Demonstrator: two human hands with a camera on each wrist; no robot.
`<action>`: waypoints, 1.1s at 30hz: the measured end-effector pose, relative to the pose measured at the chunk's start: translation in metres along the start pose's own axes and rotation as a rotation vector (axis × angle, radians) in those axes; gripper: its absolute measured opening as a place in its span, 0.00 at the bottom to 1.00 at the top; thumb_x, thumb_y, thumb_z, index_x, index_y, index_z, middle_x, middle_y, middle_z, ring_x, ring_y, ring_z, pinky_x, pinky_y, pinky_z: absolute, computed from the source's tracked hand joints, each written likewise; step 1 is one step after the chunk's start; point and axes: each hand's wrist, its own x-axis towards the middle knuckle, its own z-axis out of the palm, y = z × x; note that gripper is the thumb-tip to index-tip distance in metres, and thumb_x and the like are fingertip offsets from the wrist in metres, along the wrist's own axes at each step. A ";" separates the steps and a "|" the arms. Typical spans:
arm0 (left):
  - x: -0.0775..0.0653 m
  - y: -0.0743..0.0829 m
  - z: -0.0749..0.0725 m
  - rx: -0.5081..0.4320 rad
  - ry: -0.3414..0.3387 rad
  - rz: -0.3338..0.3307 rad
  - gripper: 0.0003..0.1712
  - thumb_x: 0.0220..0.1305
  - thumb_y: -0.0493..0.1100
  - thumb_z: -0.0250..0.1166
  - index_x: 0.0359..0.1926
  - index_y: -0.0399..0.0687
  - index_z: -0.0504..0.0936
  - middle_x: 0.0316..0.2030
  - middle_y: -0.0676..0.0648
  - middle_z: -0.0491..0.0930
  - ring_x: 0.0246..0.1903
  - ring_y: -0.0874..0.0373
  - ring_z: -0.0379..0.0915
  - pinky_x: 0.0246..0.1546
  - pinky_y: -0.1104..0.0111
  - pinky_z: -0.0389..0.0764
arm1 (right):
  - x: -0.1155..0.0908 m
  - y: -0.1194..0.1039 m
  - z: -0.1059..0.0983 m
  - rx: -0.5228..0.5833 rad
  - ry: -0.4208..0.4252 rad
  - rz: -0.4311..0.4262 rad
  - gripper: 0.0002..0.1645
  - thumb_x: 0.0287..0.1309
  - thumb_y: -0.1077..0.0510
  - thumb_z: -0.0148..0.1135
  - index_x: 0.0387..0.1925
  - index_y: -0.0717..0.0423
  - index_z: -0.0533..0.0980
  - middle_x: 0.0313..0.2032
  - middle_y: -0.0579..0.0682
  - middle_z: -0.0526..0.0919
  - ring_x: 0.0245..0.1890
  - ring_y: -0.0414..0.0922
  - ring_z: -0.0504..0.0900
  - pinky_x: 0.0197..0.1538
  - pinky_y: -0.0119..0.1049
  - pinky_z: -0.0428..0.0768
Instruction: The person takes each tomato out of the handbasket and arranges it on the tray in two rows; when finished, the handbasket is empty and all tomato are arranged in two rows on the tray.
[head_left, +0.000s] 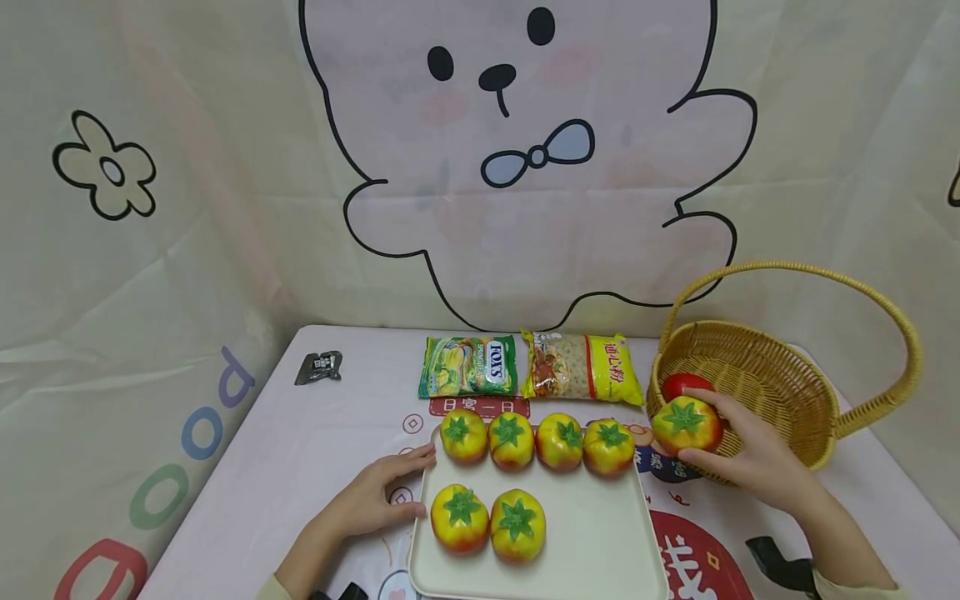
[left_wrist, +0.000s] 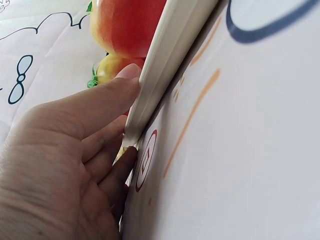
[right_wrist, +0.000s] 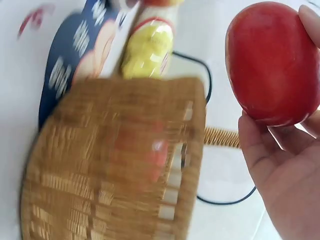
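My right hand [head_left: 750,450] grips a yellow-and-red tomato [head_left: 684,423] with a green star-shaped top, held over the near-left rim of the wicker basket [head_left: 813,375]. The right wrist view shows the smooth red underside of this tomato [right_wrist: 272,62]. Inside the basket, a red rounded thing [head_left: 678,383] is partly hidden behind the held tomato. My left hand [head_left: 367,500] rests against the left edge of the cream tray [head_left: 592,533], thumb and fingertips at its rim. On the tray, several tomatoes [head_left: 464,435] line the far side and two tomatoes [head_left: 517,525] sit nearer me.
Behind the tray lie a green FOX'S packet [head_left: 468,367] and a yellow noodle packet [head_left: 581,367]. A small black wrapped packet [head_left: 319,367] is at the table's back left. The basket's tall handle [head_left: 903,333] arches over its opening. A printed cloth hangs behind the table.
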 end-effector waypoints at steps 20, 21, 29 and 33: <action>-0.001 -0.003 0.001 0.023 0.019 0.029 0.38 0.51 0.60 0.69 0.63 0.58 0.73 0.66 0.58 0.66 0.66 0.53 0.63 0.66 0.49 0.63 | -0.010 -0.041 0.058 0.169 -0.186 -0.048 0.42 0.45 0.42 0.72 0.62 0.46 0.67 0.62 0.56 0.71 0.59 0.54 0.72 0.54 0.47 0.80; -0.001 -0.003 0.001 0.022 0.019 0.030 0.38 0.51 0.59 0.70 0.63 0.58 0.73 0.67 0.58 0.66 0.66 0.53 0.62 0.66 0.49 0.63 | -0.010 -0.042 0.060 0.171 -0.204 -0.051 0.42 0.45 0.41 0.71 0.62 0.46 0.68 0.63 0.57 0.70 0.62 0.58 0.69 0.56 0.54 0.78; -0.001 -0.003 0.001 0.023 0.015 0.034 0.38 0.50 0.59 0.70 0.63 0.57 0.73 0.67 0.58 0.66 0.66 0.53 0.62 0.66 0.50 0.63 | -0.010 -0.049 0.074 0.257 -0.425 -0.009 0.43 0.47 0.38 0.68 0.65 0.42 0.64 0.62 0.50 0.70 0.58 0.53 0.73 0.57 0.52 0.77; -0.001 -0.003 0.001 0.018 0.012 0.023 0.38 0.50 0.60 0.69 0.63 0.59 0.73 0.67 0.59 0.65 0.67 0.53 0.62 0.66 0.49 0.62 | -0.009 -0.050 0.080 0.321 -0.499 0.016 0.43 0.48 0.40 0.69 0.65 0.43 0.64 0.63 0.51 0.70 0.61 0.57 0.70 0.60 0.61 0.72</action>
